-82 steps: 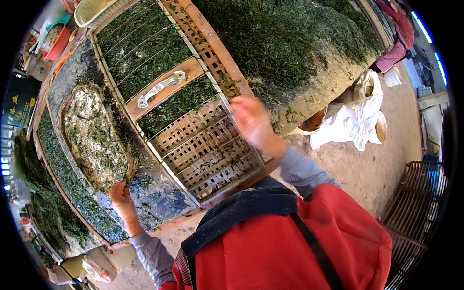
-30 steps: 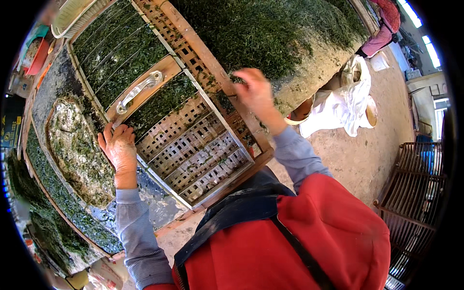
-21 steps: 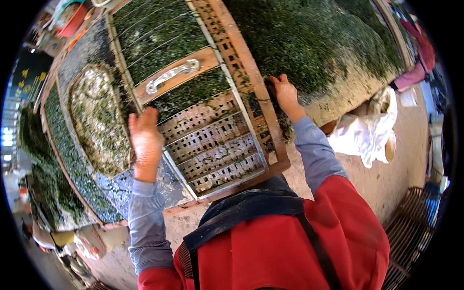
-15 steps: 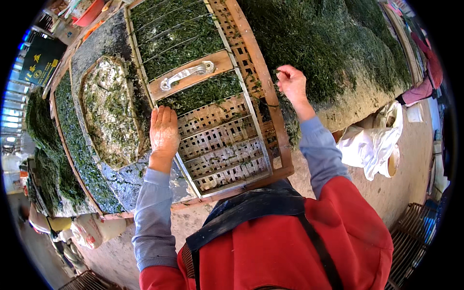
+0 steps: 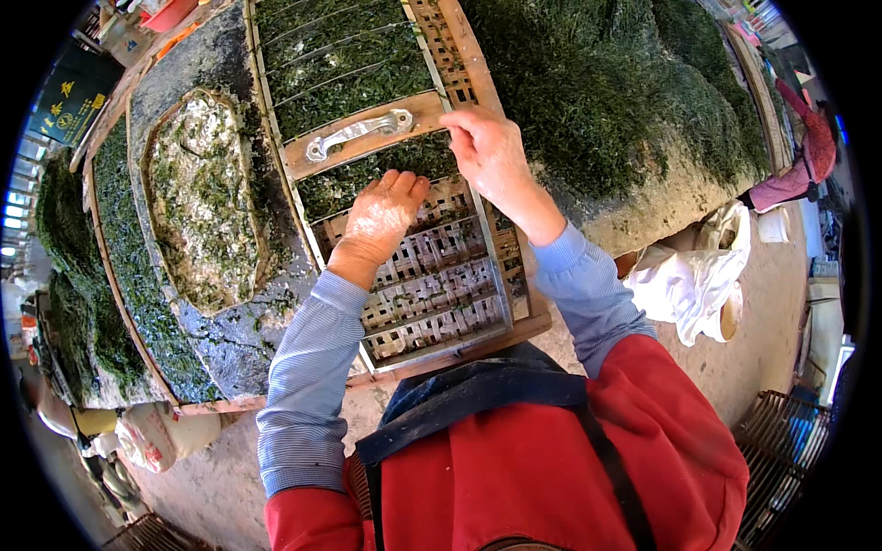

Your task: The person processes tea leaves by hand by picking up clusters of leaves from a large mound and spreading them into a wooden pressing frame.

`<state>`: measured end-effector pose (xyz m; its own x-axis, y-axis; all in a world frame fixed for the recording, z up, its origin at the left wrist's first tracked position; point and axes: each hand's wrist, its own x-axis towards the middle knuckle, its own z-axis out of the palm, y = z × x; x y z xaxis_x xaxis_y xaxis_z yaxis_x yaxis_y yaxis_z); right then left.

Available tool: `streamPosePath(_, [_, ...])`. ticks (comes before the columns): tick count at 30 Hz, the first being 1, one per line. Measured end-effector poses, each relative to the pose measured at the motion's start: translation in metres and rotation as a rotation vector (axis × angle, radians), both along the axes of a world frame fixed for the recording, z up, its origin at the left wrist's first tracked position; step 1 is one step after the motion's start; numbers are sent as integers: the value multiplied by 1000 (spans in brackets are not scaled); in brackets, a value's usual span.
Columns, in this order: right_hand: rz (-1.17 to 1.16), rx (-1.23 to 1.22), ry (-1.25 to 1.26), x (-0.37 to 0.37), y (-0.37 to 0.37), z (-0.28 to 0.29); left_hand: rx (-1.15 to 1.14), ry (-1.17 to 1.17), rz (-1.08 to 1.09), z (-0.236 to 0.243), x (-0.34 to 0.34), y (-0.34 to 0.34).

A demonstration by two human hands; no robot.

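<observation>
A long slatted frame lies over a woven lattice tray, with a layer of dark green shredded leaf on its far part; I cannot tell the plant's kind. Across it sits a wooden board with a metal handle. My left hand is over the near edge of the leaf layer, fingers bent and close together, their tips hidden. At the board's right end, my right hand has its fingers curled in a pinch; whatever it holds is too small to make out.
To the right spreads a big heap of green shreds. On the left is a pale, leaf-strewn panel. A white sack hangs below the right heap. Someone in a dark pink sleeve is at the far right.
My left hand has left the frame's left rail and moved right, over the leaf edge. From the right-hand heap's edge, my right hand has come left to the board's end.
</observation>
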<state>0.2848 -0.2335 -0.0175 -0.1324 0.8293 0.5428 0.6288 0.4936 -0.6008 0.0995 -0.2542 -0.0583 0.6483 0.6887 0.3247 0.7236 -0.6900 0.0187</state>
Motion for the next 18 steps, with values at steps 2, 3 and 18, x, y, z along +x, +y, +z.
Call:
streamPosePath(2, [-41,-14,55,4,-10,-9,-175,-28,122,-3,-1,9])
streamPosePath(3, [-40,-25,101,7,-11,-16,-382,-562,97,-12,-8,15])
streamPosePath(18, [291,91,-522,-12,-12,-31,-105,-91,-41,7,-32,-3])
